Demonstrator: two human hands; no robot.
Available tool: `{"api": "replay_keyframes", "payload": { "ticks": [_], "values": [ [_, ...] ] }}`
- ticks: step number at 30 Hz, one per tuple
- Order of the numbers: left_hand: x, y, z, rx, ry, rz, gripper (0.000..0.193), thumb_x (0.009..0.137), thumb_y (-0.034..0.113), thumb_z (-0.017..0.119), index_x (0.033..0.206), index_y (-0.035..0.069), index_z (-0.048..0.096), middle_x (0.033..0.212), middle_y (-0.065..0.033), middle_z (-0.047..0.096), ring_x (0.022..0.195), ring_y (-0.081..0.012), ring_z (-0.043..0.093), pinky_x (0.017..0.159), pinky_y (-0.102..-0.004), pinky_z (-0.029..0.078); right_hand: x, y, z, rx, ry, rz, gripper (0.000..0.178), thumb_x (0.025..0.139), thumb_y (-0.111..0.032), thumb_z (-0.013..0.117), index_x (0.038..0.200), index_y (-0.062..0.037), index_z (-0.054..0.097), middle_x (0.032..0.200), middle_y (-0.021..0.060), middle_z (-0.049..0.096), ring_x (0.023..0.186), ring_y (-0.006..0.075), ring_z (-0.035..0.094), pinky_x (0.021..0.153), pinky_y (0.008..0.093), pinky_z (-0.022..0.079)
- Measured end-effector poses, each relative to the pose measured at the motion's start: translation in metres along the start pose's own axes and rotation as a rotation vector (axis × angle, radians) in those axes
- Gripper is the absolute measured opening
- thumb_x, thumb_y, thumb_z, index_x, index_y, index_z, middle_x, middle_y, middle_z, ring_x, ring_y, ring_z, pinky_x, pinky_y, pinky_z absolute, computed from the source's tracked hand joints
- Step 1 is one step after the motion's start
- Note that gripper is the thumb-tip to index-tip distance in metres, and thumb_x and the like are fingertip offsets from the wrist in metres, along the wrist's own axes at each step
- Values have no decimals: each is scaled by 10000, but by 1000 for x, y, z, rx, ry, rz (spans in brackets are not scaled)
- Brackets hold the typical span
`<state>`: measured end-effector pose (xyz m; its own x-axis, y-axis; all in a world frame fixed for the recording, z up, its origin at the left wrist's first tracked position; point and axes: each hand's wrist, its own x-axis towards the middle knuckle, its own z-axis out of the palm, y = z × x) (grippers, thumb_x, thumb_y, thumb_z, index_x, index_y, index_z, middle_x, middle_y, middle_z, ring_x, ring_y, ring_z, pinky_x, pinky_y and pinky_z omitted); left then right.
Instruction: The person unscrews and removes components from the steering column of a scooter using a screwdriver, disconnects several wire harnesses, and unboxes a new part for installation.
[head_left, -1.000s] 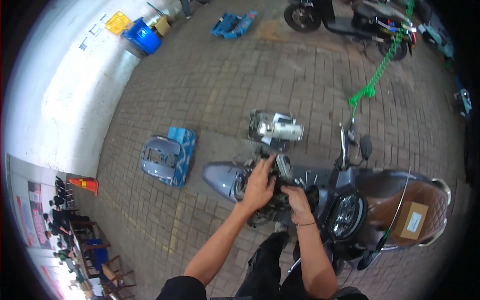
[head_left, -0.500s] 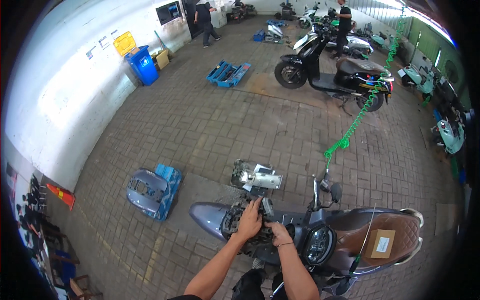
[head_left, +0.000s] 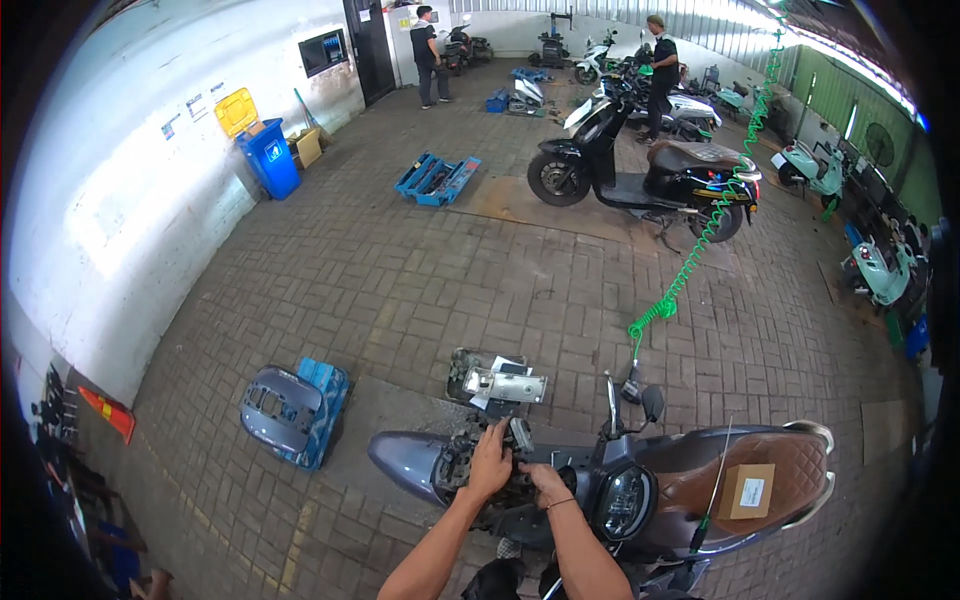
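Observation:
A grey-purple scooter [head_left: 720, 470] lies across the bottom of the view with its front panels off and its inner frame and wiring [head_left: 455, 465] exposed. My left hand [head_left: 490, 462] rests on that exposed front part, fingers curled over it. My right hand [head_left: 548, 483] sits just to the right of it on the same dark parts, close to the round headlight [head_left: 625, 503]. Whether either hand grips a part is unclear. A small cardboard box [head_left: 748, 491] lies on the brown seat.
A removed grey body panel [head_left: 280, 410] lies on a blue toolbox at left. A metal part with papers [head_left: 500, 382] sits on the brick floor ahead. A green coiled hose [head_left: 690, 260] hangs down. A black scooter [head_left: 645, 175], an open blue toolbox [head_left: 437, 178], a blue bin [head_left: 268, 158] and two people stand farther off.
The camera has tilted upward, so more of the workshop and the far scooters show. Both hands stay on the scooter's exposed front, barely shifted.

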<state>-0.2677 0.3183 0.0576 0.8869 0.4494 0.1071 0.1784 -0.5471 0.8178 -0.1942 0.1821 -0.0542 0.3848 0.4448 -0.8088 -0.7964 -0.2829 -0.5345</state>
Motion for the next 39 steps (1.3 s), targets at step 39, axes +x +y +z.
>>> {"api": "replay_keyframes", "payload": {
  "ticks": [39],
  "values": [
    [-5, -6, -10, 42, 22, -4, 661, 837, -15, 568, 1481, 50, 437, 1221, -215, 546, 1155, -443, 533, 992, -500, 447, -40, -15, 24, -15, -28, -73, 402, 982, -203, 587, 1304, 23, 668, 1292, 186, 684, 1134, 288, 663, 933, 377, 526]
  ]
}}
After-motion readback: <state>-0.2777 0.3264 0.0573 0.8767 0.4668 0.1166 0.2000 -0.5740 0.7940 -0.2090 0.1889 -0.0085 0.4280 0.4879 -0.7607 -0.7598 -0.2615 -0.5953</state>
